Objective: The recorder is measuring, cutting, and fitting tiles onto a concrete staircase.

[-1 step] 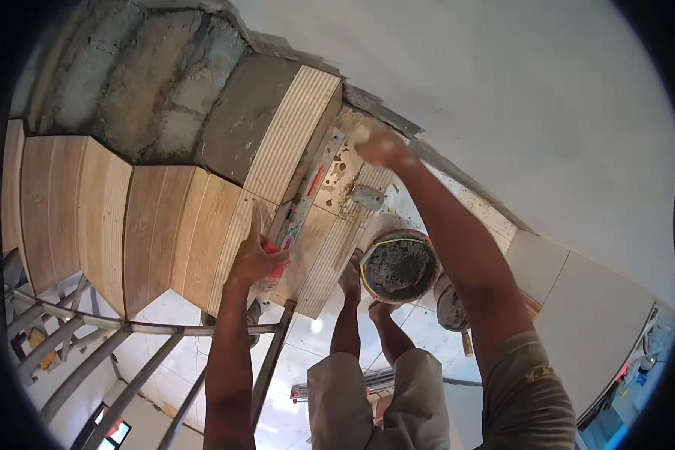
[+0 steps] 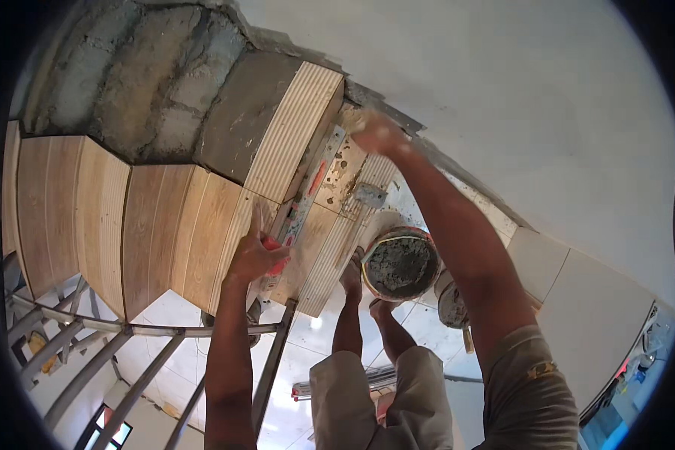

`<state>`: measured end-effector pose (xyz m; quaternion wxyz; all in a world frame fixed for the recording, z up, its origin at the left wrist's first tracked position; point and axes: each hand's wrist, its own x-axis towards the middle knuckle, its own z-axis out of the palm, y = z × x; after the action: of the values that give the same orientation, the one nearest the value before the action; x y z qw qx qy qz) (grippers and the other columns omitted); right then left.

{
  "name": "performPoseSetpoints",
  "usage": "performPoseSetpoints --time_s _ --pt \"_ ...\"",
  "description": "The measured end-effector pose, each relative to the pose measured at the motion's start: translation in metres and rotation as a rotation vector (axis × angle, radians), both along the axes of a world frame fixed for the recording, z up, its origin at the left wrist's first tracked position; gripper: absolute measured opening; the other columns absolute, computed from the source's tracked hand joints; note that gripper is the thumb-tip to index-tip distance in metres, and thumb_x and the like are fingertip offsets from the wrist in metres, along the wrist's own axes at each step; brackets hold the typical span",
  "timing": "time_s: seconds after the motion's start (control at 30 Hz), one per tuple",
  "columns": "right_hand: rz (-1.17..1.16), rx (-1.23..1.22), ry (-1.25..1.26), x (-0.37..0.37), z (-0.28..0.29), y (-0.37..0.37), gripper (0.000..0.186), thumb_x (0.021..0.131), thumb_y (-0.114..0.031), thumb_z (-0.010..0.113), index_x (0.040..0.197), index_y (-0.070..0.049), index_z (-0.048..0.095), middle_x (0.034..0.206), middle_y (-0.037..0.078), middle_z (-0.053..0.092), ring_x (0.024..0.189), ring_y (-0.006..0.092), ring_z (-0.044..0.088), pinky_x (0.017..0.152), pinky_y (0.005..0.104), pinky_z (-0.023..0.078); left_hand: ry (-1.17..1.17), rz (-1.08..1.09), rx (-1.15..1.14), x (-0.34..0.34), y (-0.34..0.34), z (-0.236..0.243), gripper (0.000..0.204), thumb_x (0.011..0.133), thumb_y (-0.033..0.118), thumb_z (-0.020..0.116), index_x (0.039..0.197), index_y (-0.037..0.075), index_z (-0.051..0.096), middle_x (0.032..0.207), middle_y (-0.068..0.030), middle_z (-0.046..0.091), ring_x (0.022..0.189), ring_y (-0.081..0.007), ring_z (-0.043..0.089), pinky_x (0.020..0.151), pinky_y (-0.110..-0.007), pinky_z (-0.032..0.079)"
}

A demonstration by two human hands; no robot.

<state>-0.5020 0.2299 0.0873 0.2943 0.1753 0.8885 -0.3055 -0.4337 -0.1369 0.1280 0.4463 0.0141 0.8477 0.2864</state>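
Observation:
My left hand (image 2: 253,259) rests against the front edge of a wood-look stair tile, forefinger stretched along it and thumb apart. Beside that hand lies a long metal spirit level (image 2: 300,210) with red parts, set along the foot of the riser; a red patch (image 2: 276,259) shows by the thumb. My right hand (image 2: 379,135) is at the wall end of the same step, smeared by motion, so its fingers and anything in them are unclear. A grooved tread tile (image 2: 295,127) covers the step above. A grey mortar-smeared block or tool (image 2: 370,195) lies on the lower step.
A bucket of wet mortar (image 2: 401,264) stands near my feet, with a smaller mortar-caked container (image 2: 453,304) beside it. Bare concrete steps (image 2: 146,82) curve up at far left. A metal railing (image 2: 165,330) runs along the stairs' left; a white wall (image 2: 495,97) borders the right.
My right hand has shifted slightly up and left beside the wall. My left hand and the spirit level stay about where they were.

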Motion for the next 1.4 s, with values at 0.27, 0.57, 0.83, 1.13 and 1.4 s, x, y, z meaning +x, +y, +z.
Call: performPoseSetpoints --time_s 0.27,0.57,0.83,1.13,1.4 --pt "0.017 0.015 -0.063 -0.088 -0.022 -0.022 0.035 0.082 -0.029 0.063 0.104 -0.002 0.07 0.097 0.018 0.073 0.084 0.0287 0.071 0.072 0.0409 0.056 -0.063 -0.011 0.273 -0.025 -0.034 -0.04 0.128 0.076 0.028 0.087 0.167 0.02 -0.003 0.147 -0.0247 0.057 0.11 -0.032 0.069 0.098 -0.038 0.053" --pt "0.101 -0.275 0.157 -0.044 -0.079 -0.089 0.027 0.085 -0.026 0.07 0.102 -0.006 0.076 0.098 0.016 0.074 0.082 0.0278 0.071 0.078 0.0412 0.055 -0.151 -0.023 0.128 -0.046 -0.039 -0.008 0.126 0.078 0.024 0.082 0.166 0.026 -0.008 0.161 -0.0219 0.041 0.132 -0.0333 0.059 0.109 -0.037 0.047" --pt "0.087 -0.288 -0.077 0.026 -0.075 -0.197 0.036 0.087 -0.027 0.067 0.113 -0.002 0.071 0.11 0.021 0.074 0.097 0.0317 0.074 0.087 0.0405 0.057 -0.117 0.003 0.117 -0.035 -0.054 -0.021 0.123 0.078 0.016 0.077 0.167 0.025 -0.007 0.136 -0.0222 0.062 0.107 -0.0283 0.068 0.098 -0.038 0.052" --pt "0.022 -0.814 -0.292 0.085 -0.052 -0.185 0.04 0.091 -0.025 0.069 0.123 -0.002 0.062 0.103 0.015 0.073 0.091 0.0247 0.073 0.078 0.0362 0.059 -0.099 0.285 0.383 -0.013 -0.047 -0.039 0.109 0.08 0.006 0.069 0.168 0.012 0.003 0.102 -0.014 0.07 0.092 -0.0195 0.066 0.088 -0.034 0.053" --pt "-0.479 -1.363 0.075 0.078 0.113 -0.172 0.038 0.099 -0.021 0.063 0.126 0.005 0.056 0.1 0.012 0.069 0.085 0.0198 0.07 0.072 0.0328 0.058 0.044 0.812 0.847 0.011 -0.089 -0.074 0.093 0.085 0.001 0.058 0.167 0.008 0.015 0.104 -0.014 0.073 0.095 -0.0157 0.066 0.09 -0.029 0.051"
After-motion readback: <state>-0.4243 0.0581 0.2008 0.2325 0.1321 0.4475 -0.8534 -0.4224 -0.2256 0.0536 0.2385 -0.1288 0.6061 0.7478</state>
